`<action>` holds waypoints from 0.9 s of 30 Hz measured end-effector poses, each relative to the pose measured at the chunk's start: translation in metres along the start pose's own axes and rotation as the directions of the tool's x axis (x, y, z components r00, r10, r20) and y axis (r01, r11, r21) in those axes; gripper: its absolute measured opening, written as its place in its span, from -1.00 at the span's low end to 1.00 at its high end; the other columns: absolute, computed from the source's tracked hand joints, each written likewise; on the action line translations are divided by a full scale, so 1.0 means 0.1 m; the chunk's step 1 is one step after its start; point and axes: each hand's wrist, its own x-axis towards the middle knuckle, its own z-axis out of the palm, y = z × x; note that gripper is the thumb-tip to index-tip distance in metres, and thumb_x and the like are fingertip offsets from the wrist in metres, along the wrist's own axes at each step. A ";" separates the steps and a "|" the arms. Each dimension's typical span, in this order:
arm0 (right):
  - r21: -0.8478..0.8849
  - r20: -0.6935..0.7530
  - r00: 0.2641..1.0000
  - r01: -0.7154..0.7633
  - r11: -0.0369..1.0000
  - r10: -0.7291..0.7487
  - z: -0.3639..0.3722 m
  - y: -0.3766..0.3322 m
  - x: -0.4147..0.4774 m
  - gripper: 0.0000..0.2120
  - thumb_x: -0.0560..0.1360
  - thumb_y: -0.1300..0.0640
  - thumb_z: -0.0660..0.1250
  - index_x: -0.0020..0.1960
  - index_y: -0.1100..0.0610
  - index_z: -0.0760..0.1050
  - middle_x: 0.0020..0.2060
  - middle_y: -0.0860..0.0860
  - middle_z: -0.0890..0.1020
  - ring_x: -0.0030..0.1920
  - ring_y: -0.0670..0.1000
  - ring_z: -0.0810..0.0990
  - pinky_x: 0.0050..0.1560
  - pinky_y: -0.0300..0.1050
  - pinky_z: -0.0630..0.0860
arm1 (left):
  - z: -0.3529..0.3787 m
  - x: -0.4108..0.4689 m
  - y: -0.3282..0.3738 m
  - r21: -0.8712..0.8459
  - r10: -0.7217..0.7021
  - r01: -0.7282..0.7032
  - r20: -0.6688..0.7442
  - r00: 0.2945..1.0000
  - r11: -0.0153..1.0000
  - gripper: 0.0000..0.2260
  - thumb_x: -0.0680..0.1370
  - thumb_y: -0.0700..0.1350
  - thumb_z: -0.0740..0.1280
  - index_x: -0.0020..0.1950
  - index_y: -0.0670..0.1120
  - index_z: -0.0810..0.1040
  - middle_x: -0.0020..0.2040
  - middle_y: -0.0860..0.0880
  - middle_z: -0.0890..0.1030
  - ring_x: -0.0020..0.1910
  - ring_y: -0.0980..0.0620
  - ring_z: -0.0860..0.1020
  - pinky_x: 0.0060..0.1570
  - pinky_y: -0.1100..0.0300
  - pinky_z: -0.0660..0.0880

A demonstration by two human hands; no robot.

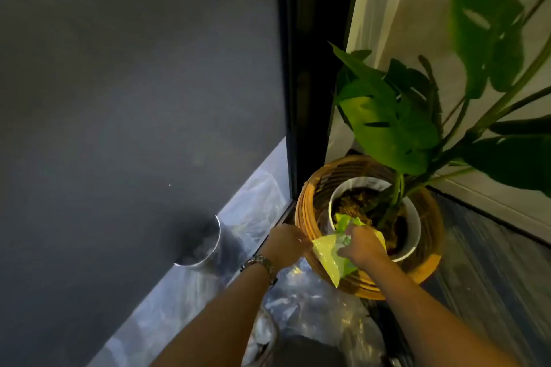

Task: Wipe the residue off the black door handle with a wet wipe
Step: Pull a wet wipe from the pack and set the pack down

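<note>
Over the woven rattan basket [307, 202] at 5 o'clock, both hands grip a crinkly lime-green wet wipe packet [331, 256]: left hand [284, 244] fingers pinching its edge, right hand [362, 246] fingers clenched on top. Handle's not visible.

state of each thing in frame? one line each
wipe packet: yellow-green, held in both hands over the basket, looks partly open
left hand: pinching the packet's left corner
right hand: closed on the packet's top
door: dark; handle not in view
plant: upright in white pot
pot: sits inside the basket
basket: upright on the floor
</note>
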 end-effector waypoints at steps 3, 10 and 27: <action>0.022 -0.010 0.999 -0.037 0.999 0.037 0.06 0.09 0.11 -0.48 0.42 0.07 0.45 0.31 0.23 0.43 0.22 0.19 0.53 0.25 0.16 0.49 0.15 -0.06 0.45 | 0.14 0.11 -0.06 -0.020 -0.033 0.033 0.023 0.999 0.999 -0.74 0.49 -0.02 0.31 0.00 -0.18 0.62 0.01 -0.16 0.65 -0.03 -0.08 0.58 -0.06 0.18 0.46; 0.052 -0.044 0.999 -0.027 0.998 0.029 0.20 0.22 0.28 -0.83 0.46 0.12 0.39 -0.12 0.25 0.61 -0.06 0.21 0.65 0.06 0.18 0.58 -0.06 -0.09 0.44 | 0.41 0.34 -0.10 -0.106 -0.082 0.096 0.128 0.988 0.990 -0.72 0.52 -0.01 0.29 0.15 -0.13 0.46 0.12 -0.16 0.52 0.06 -0.09 0.51 -0.04 0.16 0.40; 0.453 -0.275 0.946 0.285 0.845 -0.172 -0.68 -0.67 -0.25 -0.69 0.45 0.22 0.37 -0.39 0.14 0.33 -0.47 0.05 0.38 -0.35 0.01 0.36 -0.42 -0.22 0.26 | -0.60 -0.06 0.13 -0.515 -0.103 -0.065 -0.291 0.951 0.855 -0.60 0.11 0.21 0.40 -0.33 -0.09 0.45 -0.34 -0.14 0.47 -0.31 -0.09 0.49 -0.27 -0.08 0.48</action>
